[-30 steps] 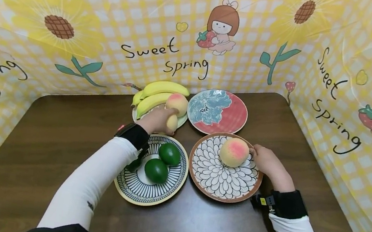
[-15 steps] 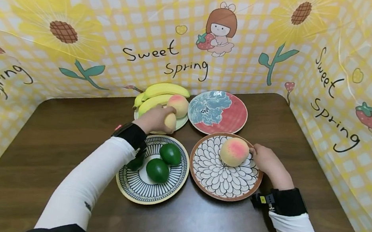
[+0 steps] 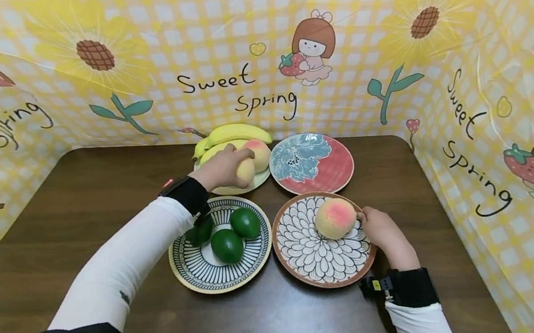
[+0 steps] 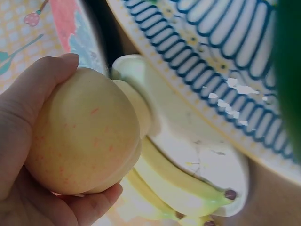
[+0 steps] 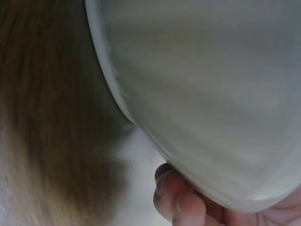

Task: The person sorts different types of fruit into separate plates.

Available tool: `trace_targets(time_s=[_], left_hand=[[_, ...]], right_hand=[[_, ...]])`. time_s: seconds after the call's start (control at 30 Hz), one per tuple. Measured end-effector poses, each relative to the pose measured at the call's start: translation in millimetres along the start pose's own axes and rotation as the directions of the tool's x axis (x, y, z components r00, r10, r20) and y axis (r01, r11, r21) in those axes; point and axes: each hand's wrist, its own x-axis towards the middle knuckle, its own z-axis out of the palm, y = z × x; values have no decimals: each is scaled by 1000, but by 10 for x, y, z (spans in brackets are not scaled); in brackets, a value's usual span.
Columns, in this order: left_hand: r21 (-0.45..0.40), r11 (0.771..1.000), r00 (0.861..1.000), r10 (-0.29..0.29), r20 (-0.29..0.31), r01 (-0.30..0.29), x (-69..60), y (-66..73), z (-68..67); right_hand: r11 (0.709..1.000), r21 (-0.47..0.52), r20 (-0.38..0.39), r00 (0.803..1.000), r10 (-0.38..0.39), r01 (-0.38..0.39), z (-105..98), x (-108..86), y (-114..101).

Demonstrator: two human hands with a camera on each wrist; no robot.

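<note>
My left hand (image 3: 223,168) grips a pale yellow peach (image 4: 84,134), thumb on one side and fingers curled round the other. It hovers at the front of a small pale green plate (image 4: 221,162) that bears bananas (image 4: 176,181) and another peach (image 3: 257,155). My right hand (image 3: 388,236) pinches the right rim of a brown-edged, petal-patterned plate (image 3: 320,258), with fingertips under the rim in the right wrist view. On that plate lies a pink-topped peach (image 3: 335,219), close to my right thumb.
In front of my left hand stands a blue-and-white plate (image 3: 213,282) with several green oval fruits (image 3: 227,246), one partly behind my wrist. A red plate with a blue flower (image 3: 331,170) sits at the back. Patterned cloth (image 3: 236,24) walls the brown table (image 3: 102,194).
My left hand has lifted the held peach slightly, away from the blue-and-white plate. The head view has tilted a little. My right hand stays on the rim.
</note>
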Motion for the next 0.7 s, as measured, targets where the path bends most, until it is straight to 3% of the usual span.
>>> trace_targets(time_s=[0.2, 0.4, 0.6, 0.7], left_hand=[[0, 999, 999, 37, -31, -37, -18, 202, -46], [-9, 991, 989, 132, -63, -133, -34, 532, -55], [31, 973, 972, 230, -49, -228, -159, 855, -45], [43, 960, 961, 276, -11, -275, -232, 975, 5]], right_hand=[[1000, 3, 15, 1000, 12, -12, -5, 13, -9], [1000, 20, 19, 1000, 16, -16, -12, 14, 3], [999, 28, 25, 1000, 14, -15, 1, 18, 15], [1000, 19, 13, 1000, 3, -4, -5, 21, 14]])
